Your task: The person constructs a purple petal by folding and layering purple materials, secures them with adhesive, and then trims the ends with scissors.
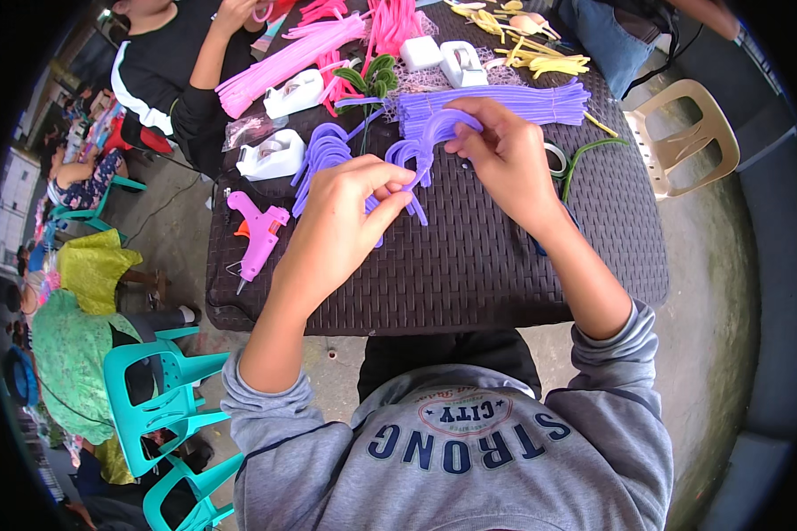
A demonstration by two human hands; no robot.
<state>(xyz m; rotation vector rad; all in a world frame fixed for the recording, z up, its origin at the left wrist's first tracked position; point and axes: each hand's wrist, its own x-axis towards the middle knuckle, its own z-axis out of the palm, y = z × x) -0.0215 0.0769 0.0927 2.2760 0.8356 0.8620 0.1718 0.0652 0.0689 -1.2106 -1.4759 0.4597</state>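
Between my hands is a purple pipe-cleaner piece (425,151) made of bent loops. My left hand (358,212) pinches its lower strand between thumb and fingertips, and my right hand (505,156) grips the curved loops at its upper right. More bent purple pipe cleaners (325,156) lie beside my left hand, partly hidden by it. Behind my hands rests a tied bundle of straight purple pipe cleaners (525,103). A pink-purple hot glue gun (259,232) lies on the woven-pattern brown table (438,285), left of my left hand.
White tape dispensers (272,155) stand at the left and back, near pink pipe cleaners (292,63) and green leaf shapes (375,78). Yellow pipe cleaners (551,60) lie at the back right. A tape roll (556,160) is beyond my right wrist. Another person (179,66) sits at the back left.
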